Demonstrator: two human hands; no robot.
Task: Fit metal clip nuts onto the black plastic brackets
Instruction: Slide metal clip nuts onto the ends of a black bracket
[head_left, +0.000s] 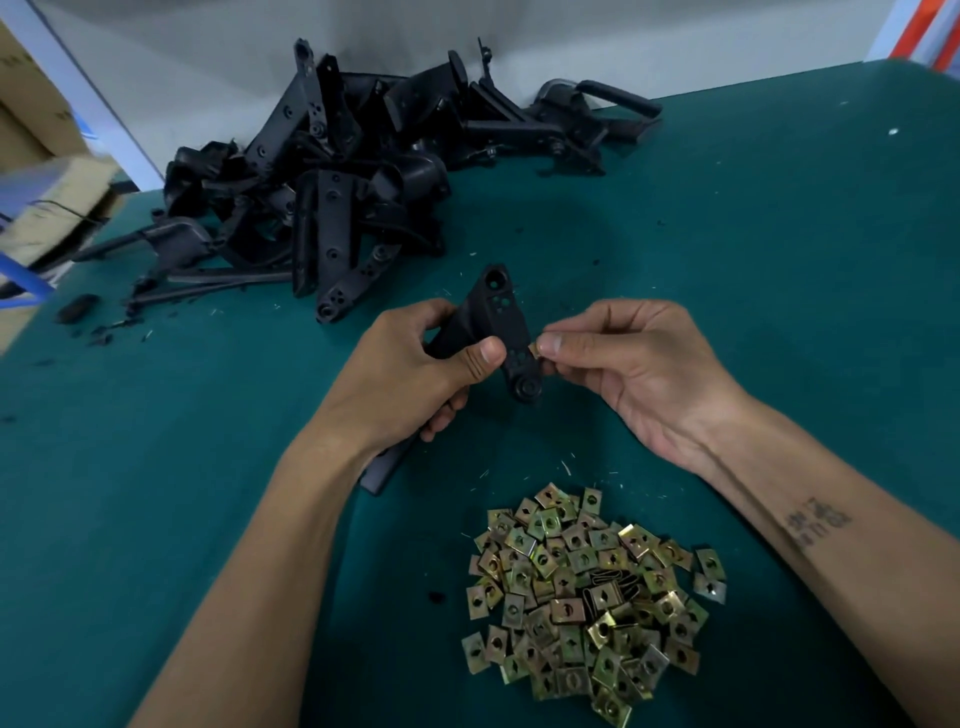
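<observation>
1. The left hand is wrapped round a black plastic bracket, fingers curled under its body and the thumb pressed flat across its front face. The bracket is held above the green counter, tilted, with one holed end pointing away from the person and a round boss at the nearer end.

2. The right hand pinches a small metal clip nut between thumb and forefinger, right at the bracket's edge just beside the left thumb. Only a sliver of the nut shows, so I cannot tell whether it is seated on the plastic. The other fingers of this hand are loosely curled and hold nothing else.

3. A heap of loose clip nuts, brass-coloured, lies on the counter nearer the person than the held bracket, between the two forearms.

4. A pile of black brackets sits beyond the held bracket, toward the far left of the counter against the wall.

5. Small black chips and pale shavings are scattered on the counter around the held bracket.

6. Cardboard boxes stand beyond the counter's far left edge, left of the bracket pile.
</observation>
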